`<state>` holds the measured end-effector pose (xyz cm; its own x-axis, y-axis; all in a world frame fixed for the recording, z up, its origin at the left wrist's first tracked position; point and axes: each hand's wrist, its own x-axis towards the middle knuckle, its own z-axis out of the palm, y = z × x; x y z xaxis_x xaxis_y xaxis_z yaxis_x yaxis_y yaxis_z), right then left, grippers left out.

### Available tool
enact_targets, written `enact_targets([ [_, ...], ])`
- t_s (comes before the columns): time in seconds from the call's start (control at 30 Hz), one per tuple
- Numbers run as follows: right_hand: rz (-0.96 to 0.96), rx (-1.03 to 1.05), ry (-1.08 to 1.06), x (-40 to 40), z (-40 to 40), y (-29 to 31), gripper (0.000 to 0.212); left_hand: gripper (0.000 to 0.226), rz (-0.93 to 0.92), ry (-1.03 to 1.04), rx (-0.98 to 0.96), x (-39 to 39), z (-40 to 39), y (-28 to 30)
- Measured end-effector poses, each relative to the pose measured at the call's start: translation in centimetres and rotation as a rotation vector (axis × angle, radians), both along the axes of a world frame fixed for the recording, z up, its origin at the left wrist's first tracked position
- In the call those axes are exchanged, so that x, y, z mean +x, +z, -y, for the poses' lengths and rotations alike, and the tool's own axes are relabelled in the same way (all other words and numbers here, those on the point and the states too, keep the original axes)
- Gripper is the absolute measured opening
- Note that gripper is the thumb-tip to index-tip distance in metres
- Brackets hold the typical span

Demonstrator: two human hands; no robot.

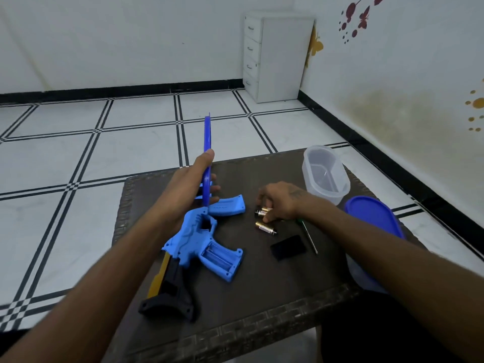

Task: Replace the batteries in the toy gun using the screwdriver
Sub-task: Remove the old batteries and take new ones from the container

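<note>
Toy gun point(199, 247) lies on table point(262, 297), battery bay open (empty, as far as visible). Left hand point(193, 184) clamps its barrel. Right hand point(280, 200) pinches one battery point(262, 212); second battery point(265, 228) and screwdriver point(309, 235) lie just nearer.

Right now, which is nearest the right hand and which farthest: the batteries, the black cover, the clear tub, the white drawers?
From the right hand:
1. Batteries: under its fingers, touching.
2. Black cover: on the table, just nearer the person.
3. Clear tub: at the table's far right corner.
4. White drawers: on the floor in the room's corner.
</note>
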<state>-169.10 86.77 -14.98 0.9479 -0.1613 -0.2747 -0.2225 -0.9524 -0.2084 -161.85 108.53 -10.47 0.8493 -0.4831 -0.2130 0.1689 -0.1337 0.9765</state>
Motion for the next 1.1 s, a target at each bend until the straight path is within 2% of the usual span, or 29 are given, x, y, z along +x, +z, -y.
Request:
enact_targets([
  [0.17,-0.019,0.021,0.013,0.4,-0.4,0.1,0.026,0.047,0.013,-0.006,-0.004,-0.5,-0.4,0.2],
  [0.4,0.129,0.014,0.024,0.3,-0.4,0.7,0.022,0.053,-0.018,-0.010,-0.024,-0.6,-0.6,-0.2],
  [0.5,0.350,0.100,-0.108,-0.9,1.2,3.0,0.020,0.047,-0.016,-0.019,-0.027,-0.7,-0.2,0.0],
  [0.63,0.545,0.181,-0.446,-2.9,5.7,4.7,0.022,0.040,-0.049,-0.028,-0.042,-1.0,0.2,-0.3],
  [0.73,0.528,0.213,-0.654,-4.1,8.6,4.4,0.025,0.042,-0.078,-0.026,-0.068,-1.2,0.7,-0.4],
  [0.8,0.485,0.222,-0.704,-4.4,9.5,3.8,0.026,0.040,-0.088,-0.024,-0.081,-1.3,0.9,-0.4],
  [0.93,0.404,0.079,-0.659,-4.4,10.2,2.6,0.032,0.037,-0.089,-0.048,-0.079,-1.8,1.3,-0.4],
  [1.1,0.438,-0.059,-0.578,-3.9,10.1,2.7,0.032,0.036,-0.072,-0.027,-0.072,-1.4,0.8,-0.3],
])
